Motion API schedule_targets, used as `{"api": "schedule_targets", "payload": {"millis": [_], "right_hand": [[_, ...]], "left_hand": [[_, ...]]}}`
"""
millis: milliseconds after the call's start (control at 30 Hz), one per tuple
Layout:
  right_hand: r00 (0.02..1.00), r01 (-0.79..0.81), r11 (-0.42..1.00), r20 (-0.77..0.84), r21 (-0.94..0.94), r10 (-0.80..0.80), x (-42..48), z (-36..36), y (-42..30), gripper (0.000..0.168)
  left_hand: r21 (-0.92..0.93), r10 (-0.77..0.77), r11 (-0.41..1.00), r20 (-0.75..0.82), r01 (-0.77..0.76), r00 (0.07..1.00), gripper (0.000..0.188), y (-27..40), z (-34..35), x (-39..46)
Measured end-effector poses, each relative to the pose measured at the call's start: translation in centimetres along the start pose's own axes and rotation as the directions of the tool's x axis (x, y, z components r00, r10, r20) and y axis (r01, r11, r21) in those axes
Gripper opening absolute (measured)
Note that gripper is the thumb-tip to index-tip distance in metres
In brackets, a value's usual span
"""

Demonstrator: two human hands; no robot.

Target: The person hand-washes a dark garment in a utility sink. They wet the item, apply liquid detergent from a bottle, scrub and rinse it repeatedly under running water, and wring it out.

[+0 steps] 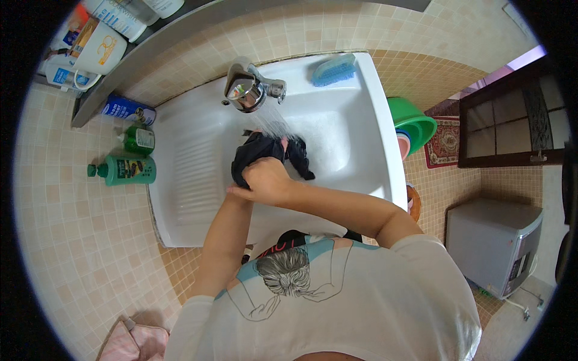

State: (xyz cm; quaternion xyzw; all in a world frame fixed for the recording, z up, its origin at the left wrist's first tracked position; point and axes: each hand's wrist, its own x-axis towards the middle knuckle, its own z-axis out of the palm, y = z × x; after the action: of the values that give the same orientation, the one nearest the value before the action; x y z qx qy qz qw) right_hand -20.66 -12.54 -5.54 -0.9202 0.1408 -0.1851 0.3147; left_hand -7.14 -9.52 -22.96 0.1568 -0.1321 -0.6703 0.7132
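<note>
A wet black cloth (pixel 256 151) is bunched over the white washbasin (pixel 356 106), under water running from the chrome faucet (pixel 246 92). My right hand (pixel 267 179) grips the near part of the cloth, close to my left wrist. My left hand (pixel 284 143) is mostly hidden in and under the cloth; a little skin shows at a gap in the stream, and its finger pose cannot be told. One dark end of the cloth hangs to the right, towards the basin floor. Ridges of a washboard surface lie left of my hands.
A blue scrubbing brush (pixel 335 71) lies on the basin's back right ledge. Green bottles (pixel 131 170) and a blue can (pixel 129 109) stand along the left rim. A shelf (pixel 180 27) with a white mug (pixel 100 48) overhangs the back left. Green basin (pixel 413 124) at right.
</note>
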Motion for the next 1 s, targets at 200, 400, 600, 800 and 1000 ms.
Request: {"api": "schedule_targets", "payload": {"millis": [200, 400, 600, 800, 1000], "right_hand": [[0.912, -0.406, 0.902, -0.012, -0.143, 0.409, 2.3, 0.7, 8.5, 0.042], [0.861, -0.508, 0.841, 0.079, 0.186, 0.503, 1.0, 8.1, 19.3, 0.022], [0.937, -0.32, 0.935, 0.195, 0.154, 0.289, 3.8, 3.5, 16.1, 0.041], [0.917, -0.398, 0.881, 0.141, 0.255, 0.373, 4.4, -0.6, 6.8, 0.034], [0.9, -0.142, 0.933, -0.348, 0.332, 0.261, -0.9, -0.5, 4.0, 0.042]], "left_hand": [[-0.089, -0.151, 0.988, -0.437, 0.124, 0.887, 0.046, -0.1, 7.3, 2.1], [-0.049, -0.162, 0.984, -0.636, 0.171, 0.754, 0.034, -0.5, 8.1, 0.7], [-0.07, -0.2, 0.974, -0.718, 0.216, 0.667, 0.056, 1.1, 9.0, -1.3], [-0.119, -0.176, 0.983, -0.411, 0.139, 0.894, 0.051, 1.7, 13.6, 1.6], [0.057, -0.132, 0.984, -0.421, 0.171, 0.898, 0.039, 1.7, 9.8, 4.7]]}}
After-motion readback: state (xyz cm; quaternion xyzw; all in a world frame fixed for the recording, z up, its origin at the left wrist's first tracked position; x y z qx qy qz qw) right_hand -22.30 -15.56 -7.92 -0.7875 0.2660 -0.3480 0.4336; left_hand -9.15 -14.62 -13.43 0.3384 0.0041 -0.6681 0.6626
